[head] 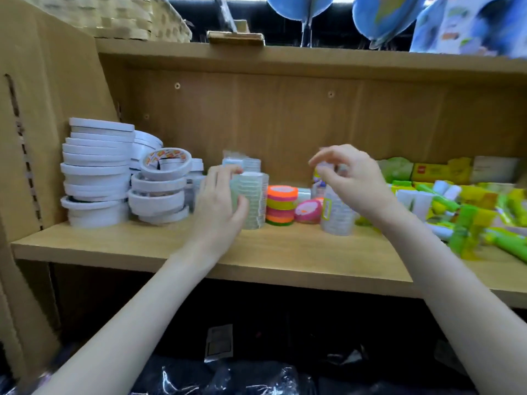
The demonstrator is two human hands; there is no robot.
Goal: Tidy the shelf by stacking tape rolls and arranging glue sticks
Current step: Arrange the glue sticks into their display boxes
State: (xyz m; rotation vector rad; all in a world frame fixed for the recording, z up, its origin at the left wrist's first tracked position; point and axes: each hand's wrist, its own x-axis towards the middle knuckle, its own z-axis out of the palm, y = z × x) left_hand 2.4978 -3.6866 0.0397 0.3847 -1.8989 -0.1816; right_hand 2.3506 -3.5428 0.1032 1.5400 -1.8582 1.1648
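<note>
The clear tape stack [251,199] stands at mid-shelf, at about nine o'clock from the neon rolls [281,205]. To do this step well, keep the column upright and slide it toward the white rolls [97,172] at nine o'clock without shearing its layers. The left hand [219,203] curls round it, thumb in front. The right hand [352,181] hovers above a second clear stack [338,215], fingers [328,155] loosely curled; whether they pinch anything is unclear. Glue sticks [467,215] lie jumbled at three o'clock.
</note>
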